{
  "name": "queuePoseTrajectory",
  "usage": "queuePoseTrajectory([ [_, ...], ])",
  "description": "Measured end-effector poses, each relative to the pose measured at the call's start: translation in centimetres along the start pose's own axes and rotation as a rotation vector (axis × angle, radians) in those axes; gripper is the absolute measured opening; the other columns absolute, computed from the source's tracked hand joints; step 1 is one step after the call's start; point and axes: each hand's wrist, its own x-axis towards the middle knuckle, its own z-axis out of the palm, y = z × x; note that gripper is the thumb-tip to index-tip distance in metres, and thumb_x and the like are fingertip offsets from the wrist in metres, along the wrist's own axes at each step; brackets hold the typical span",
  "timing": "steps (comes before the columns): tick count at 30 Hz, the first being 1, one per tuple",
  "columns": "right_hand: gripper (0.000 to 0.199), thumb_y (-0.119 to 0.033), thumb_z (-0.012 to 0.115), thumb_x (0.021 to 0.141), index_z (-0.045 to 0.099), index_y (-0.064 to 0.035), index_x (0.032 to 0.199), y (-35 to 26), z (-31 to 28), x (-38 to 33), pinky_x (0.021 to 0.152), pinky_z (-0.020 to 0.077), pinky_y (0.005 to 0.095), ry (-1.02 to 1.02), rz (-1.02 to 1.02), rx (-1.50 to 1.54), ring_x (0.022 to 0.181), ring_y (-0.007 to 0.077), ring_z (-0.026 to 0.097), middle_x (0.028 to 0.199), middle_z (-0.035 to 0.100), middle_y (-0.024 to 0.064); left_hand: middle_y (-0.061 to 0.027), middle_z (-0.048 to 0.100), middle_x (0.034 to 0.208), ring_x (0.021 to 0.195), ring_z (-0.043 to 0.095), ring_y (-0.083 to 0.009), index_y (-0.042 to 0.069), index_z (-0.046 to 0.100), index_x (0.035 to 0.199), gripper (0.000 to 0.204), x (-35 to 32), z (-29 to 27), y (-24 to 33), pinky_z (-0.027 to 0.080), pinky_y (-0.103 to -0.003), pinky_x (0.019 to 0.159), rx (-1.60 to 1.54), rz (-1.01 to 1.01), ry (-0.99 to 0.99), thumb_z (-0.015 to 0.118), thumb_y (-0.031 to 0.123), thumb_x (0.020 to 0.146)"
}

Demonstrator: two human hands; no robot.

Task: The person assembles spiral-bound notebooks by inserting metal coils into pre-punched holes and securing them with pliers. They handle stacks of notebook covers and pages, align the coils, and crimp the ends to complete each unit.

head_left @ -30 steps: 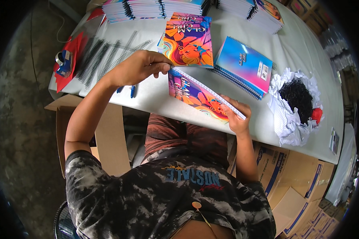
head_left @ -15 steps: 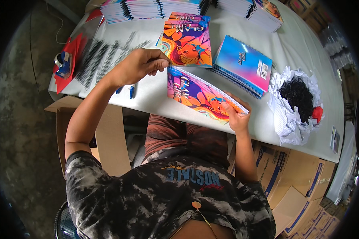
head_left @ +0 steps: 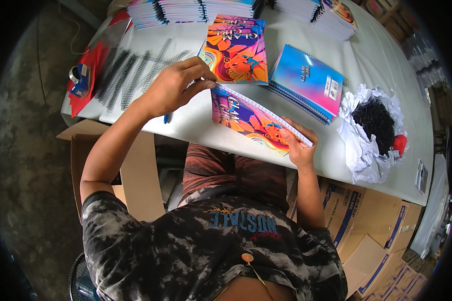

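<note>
Our left hand [head_left: 173,85] pinches the upper left corner of a colourful notebook [head_left: 251,120], fingertips pressed together on its punched edge, while our right hand [head_left: 299,145] grips the lower right corner, thumb on the cover and fingers curled behind. We hold the notebook tilted at the near edge of the white worktop [head_left: 196,120]; whether it rests on the surface we cannot tell. Just beyond it lies a second notebook with the same orange and purple cover [head_left: 236,50], and to its right a stack of blue notebooks [head_left: 306,80]. Black spiral bindings [head_left: 130,75] lie in a row on the worktop to the left of our left hand, next to a tape dispenser [head_left: 80,80] on red sheets [head_left: 93,62]. A blue pen [head_left: 166,119] shows under our left wrist. More stacked notebooks [head_left: 186,10] line the far edge. To the right, crumpled white paper [head_left: 359,150] holds a heap of black scraps [head_left: 374,120]. Cardboard boxes [head_left: 356,220] stand below the worktop at our right.
</note>
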Motion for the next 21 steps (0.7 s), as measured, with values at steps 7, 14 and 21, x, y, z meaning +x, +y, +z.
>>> queuePoseTrajectory([
  [7,0.023,-0.001,0.063,0.081,0.064,0.0021,0.104,0.2,-0.1,0.2,0.064,0.0470,0.0221,-0.004,-0.016,-0.006,0.070,0.0108,0.061,0.091,0.068,0.0130,-0.0062,0.056,0.079,0.070,0.051,-0.0120,-0.003,0.059,0.100,0.032,0.0,-0.3,-1.2,0.045,-0.026,0.068,-0.419,-0.230,-0.183,0.050,0.026,0.092],
  [14,0.023,-0.002,0.063,0.081,0.064,0.0022,0.104,0.3,-0.1,0.1,0.064,0.0472,0.0220,0.011,0.012,0.033,0.070,0.0113,0.061,0.092,0.068,0.0131,-0.0059,0.058,0.084,0.077,0.055,-0.0135,-0.001,0.061,0.098,0.022,0.4,-0.6,-1.3,0.046,-0.027,0.072,-0.554,-0.242,-0.231,0.061,0.017,0.085],
  [21,0.023,0.002,0.062,0.079,0.063,0.0045,0.102,-0.2,-0.2,0.0,0.071,0.0478,0.0231,-0.035,0.020,-0.034,0.077,0.0138,0.063,0.093,0.067,0.0157,-0.0068,0.059,0.083,0.071,0.056,-0.0179,0.001,0.063,0.093,0.016,0.1,0.1,-0.5,0.047,-0.028,0.067,-0.122,0.019,0.022,0.065,0.008,0.079],
])
